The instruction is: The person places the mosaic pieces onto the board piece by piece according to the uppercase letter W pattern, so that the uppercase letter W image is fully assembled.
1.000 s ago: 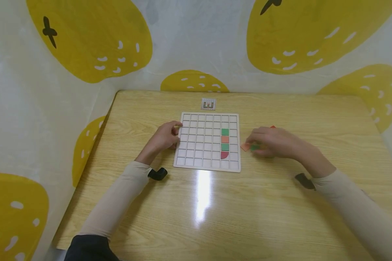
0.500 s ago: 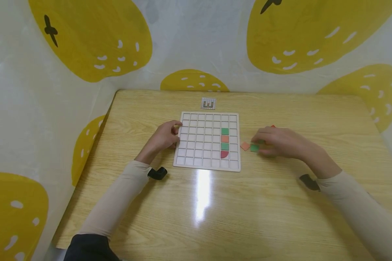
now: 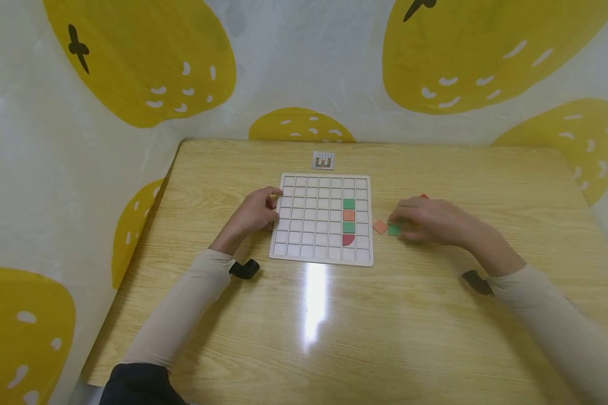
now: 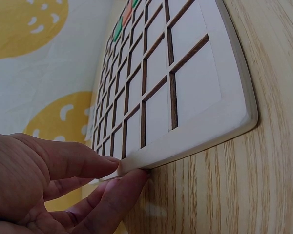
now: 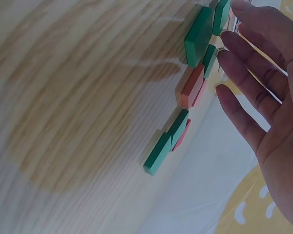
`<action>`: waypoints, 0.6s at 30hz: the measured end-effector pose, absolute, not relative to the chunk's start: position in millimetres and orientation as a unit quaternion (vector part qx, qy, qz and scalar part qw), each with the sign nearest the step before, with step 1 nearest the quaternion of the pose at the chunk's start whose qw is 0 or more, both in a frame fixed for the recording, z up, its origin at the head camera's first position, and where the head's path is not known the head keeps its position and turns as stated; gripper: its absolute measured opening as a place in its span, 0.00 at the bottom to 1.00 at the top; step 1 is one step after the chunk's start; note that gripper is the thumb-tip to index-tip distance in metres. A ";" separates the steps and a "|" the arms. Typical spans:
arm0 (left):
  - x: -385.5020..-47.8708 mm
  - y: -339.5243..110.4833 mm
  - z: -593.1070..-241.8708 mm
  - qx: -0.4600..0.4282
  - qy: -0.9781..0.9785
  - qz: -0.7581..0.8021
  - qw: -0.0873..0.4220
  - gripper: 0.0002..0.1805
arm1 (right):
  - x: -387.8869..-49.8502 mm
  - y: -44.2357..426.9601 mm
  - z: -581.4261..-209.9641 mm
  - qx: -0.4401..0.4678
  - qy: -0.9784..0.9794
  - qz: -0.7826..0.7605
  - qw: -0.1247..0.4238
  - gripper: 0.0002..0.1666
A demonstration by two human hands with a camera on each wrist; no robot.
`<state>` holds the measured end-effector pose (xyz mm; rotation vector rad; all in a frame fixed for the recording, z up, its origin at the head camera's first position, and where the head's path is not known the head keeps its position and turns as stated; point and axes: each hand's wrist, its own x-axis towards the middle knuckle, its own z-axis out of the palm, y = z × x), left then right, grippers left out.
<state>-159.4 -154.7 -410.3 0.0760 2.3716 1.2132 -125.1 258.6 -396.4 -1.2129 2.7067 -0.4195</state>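
A white grid board point(image 3: 304, 225) lies on the table. My left hand point(image 3: 255, 211) holds its left edge with thumb and fingertips, as the board's rim point(image 4: 185, 146) shows in the left wrist view. One column on its right side bears a green tile point(image 3: 349, 203), an orange tile point(image 3: 349, 215), another green tile point(image 3: 349, 227) and a red rounded tile point(image 3: 348, 240). To the right of the board, my right hand point(image 3: 433, 220) hovers over loose tiles with its fingers loosely bent. Nothing shows in its grip. A green tile point(image 5: 199, 39) lies by the fingertips in the right wrist view.
Behind the board lies a small pattern card point(image 3: 323, 161). A loose orange tile point(image 3: 380, 226) and a green tile point(image 3: 394, 230) lie just right of the board. A red tile point(image 3: 423, 196) peeks out behind the right hand. A patterned cloth point(image 3: 304, 67) hangs behind the table.
My right hand has drawn back a little to the right from the loose orange tile, which lies uncovered beside the board. The left hand and the tiles on the board have stayed put.
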 end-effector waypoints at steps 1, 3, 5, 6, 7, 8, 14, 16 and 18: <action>-159.4 -154.6 -410.5 0.028 0.865 0.442 0.236 0.34 | -125.3 257.6 -397.1 -0.404 0.901 -0.139 0.072 0.17; -159.4 -154.4 -410.9 0.027 0.866 0.440 0.236 0.34 | -125.6 255.2 -398.1 -0.408 0.900 -0.140 0.068 0.18; -159.1 -154.0 -410.9 0.026 0.866 0.440 0.237 0.34 | -126.3 252.8 -399.4 -0.413 0.898 -0.141 0.060 0.18; -159.0 -153.9 -410.9 0.025 0.866 0.439 0.237 0.33 | -126.8 251.5 -400.2 -0.417 0.896 -0.141 0.057 0.18; -158.9 -153.7 -410.7 0.025 0.866 0.439 0.238 0.33 | -127.1 250.3 -400.7 -0.420 0.895 -0.142 0.053 0.18; -158.8 -153.4 -410.7 0.024 0.866 0.439 0.237 0.33 | -127.5 249.0 -401.2 -0.423 0.893 -0.143 0.050 0.18; -159.1 -153.8 -411.0 0.023 0.866 0.441 0.237 0.33 | -130.6 242.2 -404.4 -0.429 0.890 -0.149 0.042 0.17; -159.0 -153.9 -410.8 0.023 0.865 0.441 0.237 0.33 | -131.6 240.0 -405.4 -0.433 0.888 -0.152 0.035 0.17; -158.9 -154.0 -410.4 0.023 0.865 0.441 0.237 0.33 | -132.5 238.1 -406.2 -0.440 0.884 -0.156 0.025 0.16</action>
